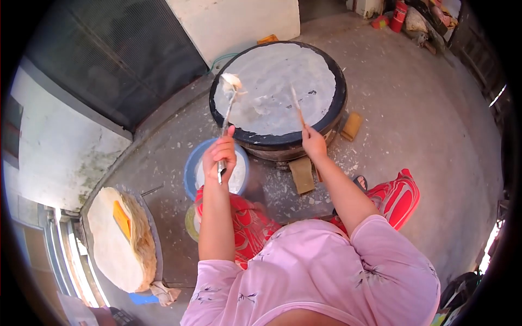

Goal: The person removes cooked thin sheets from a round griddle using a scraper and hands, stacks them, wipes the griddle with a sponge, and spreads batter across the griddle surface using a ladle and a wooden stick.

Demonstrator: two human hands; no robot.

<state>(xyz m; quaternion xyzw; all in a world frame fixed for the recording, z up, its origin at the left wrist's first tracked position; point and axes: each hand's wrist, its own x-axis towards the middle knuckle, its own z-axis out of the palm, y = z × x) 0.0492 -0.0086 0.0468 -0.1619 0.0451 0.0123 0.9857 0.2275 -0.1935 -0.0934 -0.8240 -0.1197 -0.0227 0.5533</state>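
Observation:
My left hand (219, 157) is closed around the metal handle of a long tool (228, 113). A lump of white batter (231, 81) clings to its far end and hides the tool's head. My right hand (314, 142) grips a thin wooden spreader (298, 108), its tip over the pale sheet of batter. That sheet (272, 76) covers most of a round black griddle (338, 81), with a few dark gaps and rough patches. Below my left hand stands a blue basin (190, 171) containing white batter, partly hidden by my forearm.
To the lower left is a thick stack of thin flatbreads (111, 239) with a yellow object (122, 219) on top. A yellowish block (352, 126) lies right of the griddle; a brown board (302, 175) leans below it. A red cylinder (398, 16) stands at the back right.

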